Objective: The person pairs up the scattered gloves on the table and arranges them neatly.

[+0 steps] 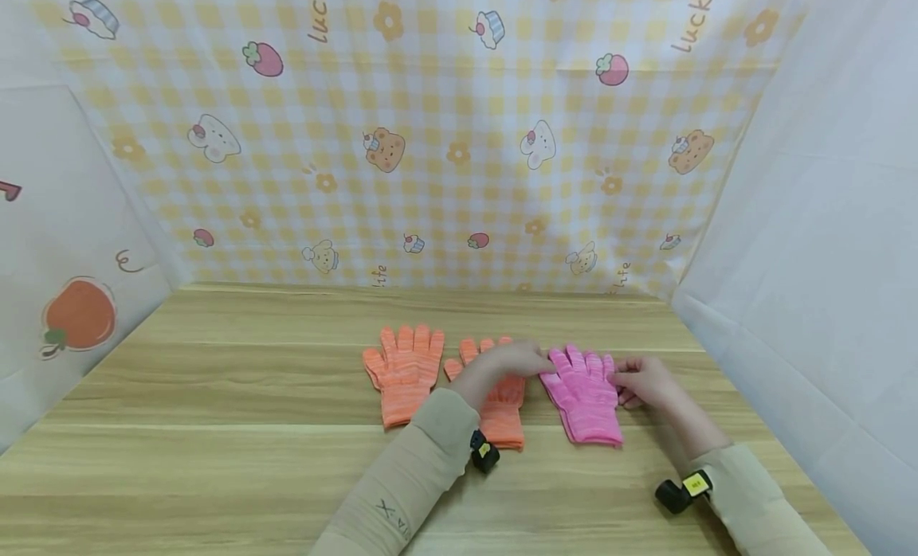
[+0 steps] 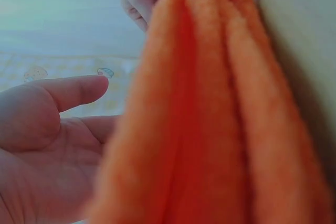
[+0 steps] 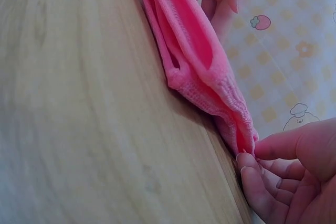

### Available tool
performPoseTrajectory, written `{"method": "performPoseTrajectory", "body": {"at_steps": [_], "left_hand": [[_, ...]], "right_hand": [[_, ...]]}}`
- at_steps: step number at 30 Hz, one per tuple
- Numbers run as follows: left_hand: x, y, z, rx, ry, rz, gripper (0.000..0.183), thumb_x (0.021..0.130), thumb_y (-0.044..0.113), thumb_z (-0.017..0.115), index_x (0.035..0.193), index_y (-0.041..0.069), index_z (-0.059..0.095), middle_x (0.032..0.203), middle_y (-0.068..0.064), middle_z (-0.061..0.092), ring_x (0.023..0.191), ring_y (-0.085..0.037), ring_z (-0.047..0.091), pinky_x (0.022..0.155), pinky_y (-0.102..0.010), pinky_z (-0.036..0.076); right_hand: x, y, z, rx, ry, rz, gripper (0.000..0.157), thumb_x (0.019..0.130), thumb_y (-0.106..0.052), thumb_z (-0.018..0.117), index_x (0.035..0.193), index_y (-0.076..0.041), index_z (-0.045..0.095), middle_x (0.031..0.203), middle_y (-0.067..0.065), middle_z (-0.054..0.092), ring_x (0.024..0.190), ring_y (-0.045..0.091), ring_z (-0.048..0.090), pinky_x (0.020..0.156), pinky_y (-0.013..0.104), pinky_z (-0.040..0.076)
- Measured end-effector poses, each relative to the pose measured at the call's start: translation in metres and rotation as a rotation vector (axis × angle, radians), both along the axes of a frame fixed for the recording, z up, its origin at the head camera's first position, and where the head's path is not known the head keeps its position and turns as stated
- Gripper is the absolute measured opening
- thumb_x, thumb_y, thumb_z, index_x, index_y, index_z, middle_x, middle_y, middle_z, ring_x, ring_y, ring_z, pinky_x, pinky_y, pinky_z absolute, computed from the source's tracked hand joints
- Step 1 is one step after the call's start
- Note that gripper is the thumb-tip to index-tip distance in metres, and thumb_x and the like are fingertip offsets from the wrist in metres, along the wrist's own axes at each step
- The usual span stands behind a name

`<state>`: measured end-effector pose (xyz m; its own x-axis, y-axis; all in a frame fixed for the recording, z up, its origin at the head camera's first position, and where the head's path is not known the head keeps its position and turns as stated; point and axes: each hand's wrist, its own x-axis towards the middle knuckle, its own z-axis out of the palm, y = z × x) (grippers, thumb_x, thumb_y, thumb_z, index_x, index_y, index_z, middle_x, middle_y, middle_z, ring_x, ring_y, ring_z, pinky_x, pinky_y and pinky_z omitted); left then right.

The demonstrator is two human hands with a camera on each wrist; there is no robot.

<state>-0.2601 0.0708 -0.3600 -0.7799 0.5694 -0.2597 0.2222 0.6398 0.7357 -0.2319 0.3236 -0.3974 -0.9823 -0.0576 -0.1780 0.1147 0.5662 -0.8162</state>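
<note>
A pair of pink knitted gloves [image 1: 586, 397] lies stacked on the wooden tabletop, fingers toward the back and cuffs toward the front. My right hand [image 1: 644, 381] is at the right edge; in the right wrist view its thumb and fingers [image 3: 278, 148] pinch the pink knit [image 3: 226, 93]. Over on the other side, my left hand [image 1: 519, 358] has its fingertips right at the upper left of the pink gloves. Thumb and fingers of the left hand [image 2: 47, 145] are relaxed and extended in the left wrist view. Its forearm passes over an orange pair of gloves [image 1: 502, 417], partly hiding it.
Another orange pair of gloves [image 1: 406, 373] lies farther left on the wooden table [image 1: 215, 397]. Orange cuffs [image 2: 205, 103] fill much of the left wrist view. A checked, printed cloth [image 1: 430, 189] hangs behind the table, with white cloth [image 1: 803, 221] at the right side.
</note>
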Motion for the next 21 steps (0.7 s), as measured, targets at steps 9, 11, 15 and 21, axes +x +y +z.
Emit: {"method": "performPoseTrajectory", "body": {"at_steps": [9,11,15,21], "left_hand": [[0.0000,0.0005,0.0007,-0.016,-0.009,-0.017,0.035,0.099,0.027,0.053,0.073,0.004,0.054,0.133,-0.008,0.055,0.089,-0.010,0.051,0.074,-0.026,0.041],[-0.0002,0.0002,0.0000,-0.016,-0.014,-0.014,0.032,0.099,0.028,0.053,0.098,-0.002,0.064,0.138,-0.010,0.051,0.114,-0.014,0.051,0.089,-0.028,0.043],[-0.0006,-0.0002,-0.0009,-0.011,-0.009,-0.008,0.038,0.098,0.027,0.054,0.125,0.000,0.060,0.138,-0.010,0.050,0.128,-0.023,0.044,0.100,-0.034,0.041],[-0.0027,-0.0005,-0.0025,0.006,0.007,-0.016,0.027,0.098,0.024,0.055,0.097,-0.001,0.065,0.115,-0.007,0.061,0.101,-0.014,0.054,0.084,-0.029,0.045]], "right_hand": [[0.0007,-0.0005,0.0005,0.000,0.004,0.005,0.022,0.094,-0.006,0.058,0.104,0.014,0.059,0.067,0.004,0.061,0.056,0.012,0.059,0.052,0.028,0.053],[0.0006,-0.0004,0.0003,0.001,0.004,0.007,0.022,0.094,-0.006,0.058,0.104,0.014,0.059,0.066,0.004,0.061,0.056,0.012,0.059,0.052,0.028,0.053],[0.0006,-0.0003,0.0005,0.004,0.008,0.015,0.023,0.094,-0.006,0.058,0.104,0.015,0.058,0.066,0.004,0.061,0.055,0.012,0.059,0.051,0.028,0.053],[0.0009,-0.0008,0.0020,0.016,0.008,0.016,0.023,0.093,-0.005,0.058,0.105,0.015,0.057,0.067,0.005,0.061,0.056,0.012,0.059,0.052,0.028,0.053]]}}
